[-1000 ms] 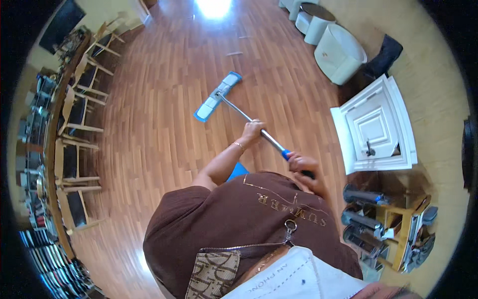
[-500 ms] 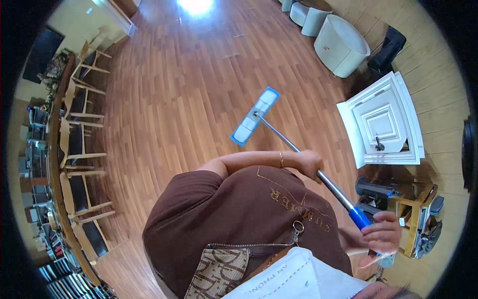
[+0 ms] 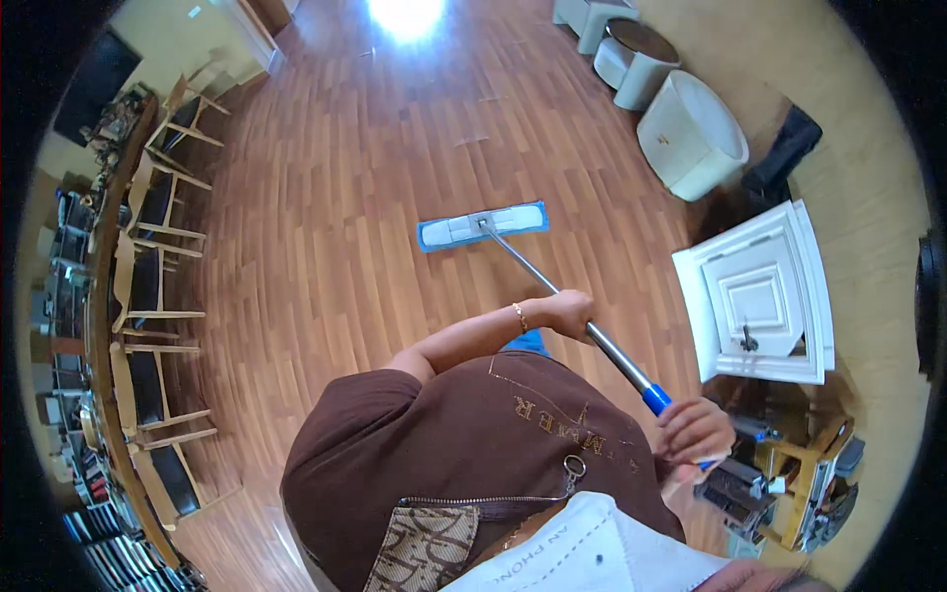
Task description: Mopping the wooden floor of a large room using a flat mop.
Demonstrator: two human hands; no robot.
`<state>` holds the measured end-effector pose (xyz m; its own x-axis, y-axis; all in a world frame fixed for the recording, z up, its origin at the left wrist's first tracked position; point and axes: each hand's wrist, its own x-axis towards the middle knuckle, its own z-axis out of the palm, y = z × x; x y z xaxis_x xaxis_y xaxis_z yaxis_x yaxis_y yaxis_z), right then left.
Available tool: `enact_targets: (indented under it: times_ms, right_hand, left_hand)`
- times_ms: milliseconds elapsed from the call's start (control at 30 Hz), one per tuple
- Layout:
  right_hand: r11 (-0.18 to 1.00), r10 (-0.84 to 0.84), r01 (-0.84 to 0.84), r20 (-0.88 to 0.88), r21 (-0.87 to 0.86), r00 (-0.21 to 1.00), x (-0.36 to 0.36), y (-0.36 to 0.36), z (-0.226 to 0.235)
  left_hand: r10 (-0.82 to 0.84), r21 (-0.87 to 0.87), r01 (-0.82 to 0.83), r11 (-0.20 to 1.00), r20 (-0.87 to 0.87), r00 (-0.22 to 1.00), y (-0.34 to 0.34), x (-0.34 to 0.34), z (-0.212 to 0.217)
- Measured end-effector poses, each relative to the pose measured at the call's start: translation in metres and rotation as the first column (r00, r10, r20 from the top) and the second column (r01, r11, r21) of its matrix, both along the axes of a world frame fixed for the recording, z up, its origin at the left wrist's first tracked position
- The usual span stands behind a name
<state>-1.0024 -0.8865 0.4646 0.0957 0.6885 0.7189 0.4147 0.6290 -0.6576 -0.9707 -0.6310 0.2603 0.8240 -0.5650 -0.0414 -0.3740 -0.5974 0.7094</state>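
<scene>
A flat mop [image 3: 454, 231] with a blue-edged white head lies on the wood floor ahead of me, its head almost crosswise. Its metal pole slants back toward my right side and ends in a blue grip. My left hand [image 3: 569, 314], with a bracelet at the wrist, is closed around the middle of the pole. Lower down, the fingers of my right hand [image 3: 695, 431] wrap the blue grip at the pole's end.
Several wooden chairs [image 3: 148, 385] with dark seats line a long counter [image 3: 104, 326] on the left. To the right stand a white cabinet [image 3: 760, 296], a cream tub seat [image 3: 691, 138] and a small wooden shelf [image 3: 789, 483]. Wood flooring [image 3: 326, 197] stretches ahead.
The mop head has turned from a steep diagonal to nearly crosswise and shifted a little left. Both hands have moved left with the pole, the right hand also slightly up in view.
</scene>
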Motion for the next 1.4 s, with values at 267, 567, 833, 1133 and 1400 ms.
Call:
enact_targets:
  times_ms: [267,567,833,1133,1400]
  right_hand:
    - [0.996,0.008,-0.021,-0.139,-0.09,0.99,0.064,0.101,-0.023]
    - [0.971,0.098,-0.11,-0.069,-0.21,0.993,0.136,0.174,-0.047]
    - [0.938,0.129,-0.136,-0.043,-0.319,0.991,0.151,0.21,-0.053]
    - [0.9,-0.048,0.047,0.009,-0.434,0.999,0.174,0.242,-0.016]
    - [0.83,-0.226,0.2,0.014,-0.521,0.974,0.196,0.279,0.025]
  left_hand:
    - [0.221,-0.045,-0.218,0.975,0.059,0.974,0.099,0.041,-0.036]
    - [0.58,-0.107,-0.57,0.814,0.198,0.79,0.175,0.038,-0.064]
    - [0.779,-0.195,-0.758,0.622,0.251,0.575,0.208,0.02,-0.058]
    - [0.63,0.204,-0.715,0.669,0.354,0.691,0.259,0.058,-0.025]
    - [0.629,0.019,-0.66,0.751,0.286,0.723,0.292,0.139,0.009]
